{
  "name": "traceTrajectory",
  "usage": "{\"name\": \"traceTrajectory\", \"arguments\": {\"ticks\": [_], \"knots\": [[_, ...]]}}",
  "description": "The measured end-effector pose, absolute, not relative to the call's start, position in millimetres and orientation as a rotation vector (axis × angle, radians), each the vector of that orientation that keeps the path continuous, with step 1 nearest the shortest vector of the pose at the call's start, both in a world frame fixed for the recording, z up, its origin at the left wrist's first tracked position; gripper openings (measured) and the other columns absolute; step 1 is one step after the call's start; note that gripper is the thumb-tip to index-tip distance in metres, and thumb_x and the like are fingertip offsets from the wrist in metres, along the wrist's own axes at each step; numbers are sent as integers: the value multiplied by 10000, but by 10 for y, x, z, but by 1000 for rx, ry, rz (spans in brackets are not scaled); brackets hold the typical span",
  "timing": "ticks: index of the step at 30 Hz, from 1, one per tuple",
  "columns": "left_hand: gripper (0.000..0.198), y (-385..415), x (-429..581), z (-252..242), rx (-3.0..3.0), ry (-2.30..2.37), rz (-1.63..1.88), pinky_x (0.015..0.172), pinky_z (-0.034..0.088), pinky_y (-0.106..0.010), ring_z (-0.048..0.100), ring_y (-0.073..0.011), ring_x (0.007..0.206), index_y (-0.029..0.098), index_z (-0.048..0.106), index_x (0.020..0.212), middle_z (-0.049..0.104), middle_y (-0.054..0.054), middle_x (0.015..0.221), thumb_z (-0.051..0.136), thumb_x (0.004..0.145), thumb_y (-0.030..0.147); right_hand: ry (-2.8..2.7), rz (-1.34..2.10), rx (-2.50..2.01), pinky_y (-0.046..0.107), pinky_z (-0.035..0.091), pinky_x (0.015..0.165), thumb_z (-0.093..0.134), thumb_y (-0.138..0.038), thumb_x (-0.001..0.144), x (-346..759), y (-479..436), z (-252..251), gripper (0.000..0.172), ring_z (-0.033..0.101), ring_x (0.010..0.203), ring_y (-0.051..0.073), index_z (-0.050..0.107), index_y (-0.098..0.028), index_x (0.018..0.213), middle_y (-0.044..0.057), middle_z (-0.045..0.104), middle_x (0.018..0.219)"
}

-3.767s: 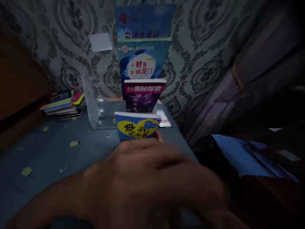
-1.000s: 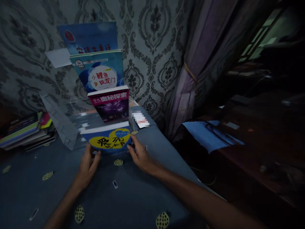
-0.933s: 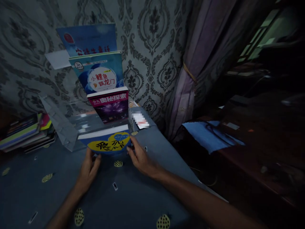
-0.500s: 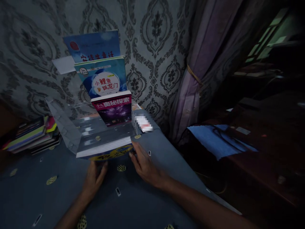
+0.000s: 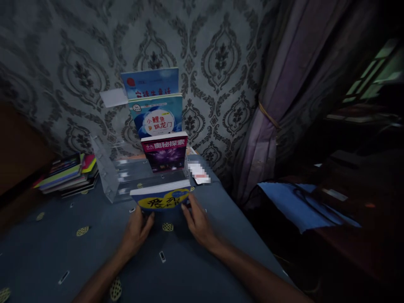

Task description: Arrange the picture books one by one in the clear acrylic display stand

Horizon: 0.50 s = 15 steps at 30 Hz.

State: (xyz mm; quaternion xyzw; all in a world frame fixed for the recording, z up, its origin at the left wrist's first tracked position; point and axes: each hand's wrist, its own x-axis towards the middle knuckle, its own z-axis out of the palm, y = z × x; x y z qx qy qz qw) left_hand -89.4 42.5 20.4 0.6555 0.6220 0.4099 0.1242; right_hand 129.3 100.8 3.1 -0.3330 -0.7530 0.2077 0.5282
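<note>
A thick blue-and-yellow book (image 5: 164,201) is held between my two hands, its white page edge facing up and its cover toward me. My left hand (image 5: 137,227) grips the lower left corner, thumb in front. On the lower right side, my right hand (image 5: 197,221) is closed with the thumb on the cover. Just behind stands a clear stepped book rack (image 5: 109,174). On its right side are a purple-and-pink book (image 5: 164,155), a teal book (image 5: 158,115) above it and a blue book (image 5: 151,82) at the top.
A pile of books (image 5: 71,174) lies left of the rack. Right of the rack is a blurred white item (image 5: 198,172). Patterned wallpaper (image 5: 221,54) rises behind, with a tied purple curtain (image 5: 261,126). A blue cloth (image 5: 303,206) lies at the right, beyond the table's edge.
The view has shifted, so the rack and books sit further right and lower. The held book has tipped so that more of its front cover shows; both hands keep hold of it.
</note>
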Motion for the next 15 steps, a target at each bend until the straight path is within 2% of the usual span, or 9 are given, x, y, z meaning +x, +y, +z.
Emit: {"name": "traceTrajectory", "arguments": {"ticks": [6, 9, 15], "knots": [[448, 616, -874, 347, 1933, 1796, 1203, 625, 488, -335, 575, -201, 659, 165, 446, 1254, 617, -28, 804, 438, 915, 458, -1739, 477, -856, 486, 561, 949, 435, -336, 995, 1264, 1173, -49, 434, 651, 1109, 272, 465, -242, 1418, 105, 686, 1148], [481, 739, -861, 455, 1993, 1755, 1186, 606, 472, -327, 561, -200, 635, 156, 428, 1311, 594, -12, 765, 429, 920, 436, -1697, 432, -844, 463, 570, 914, 448, -356, 985, 1256, 1305, 8, 418, 643, 1105, 270, 480, -242, 1386, 106, 677, 1152], [465, 1019, -845, 973, 2203, 1710, 1263, 663, 491, -332, 580, -205, 681, 163, 426, 1319, 585, -10, 772, 458, 912, 386, -1734, 376, -769, 440, 561, 837, 454, -323, 961, 1328, 1578, 637, 308, 652, 965, 271, 540, -220, 1238, 105, 677, 1050]]}}
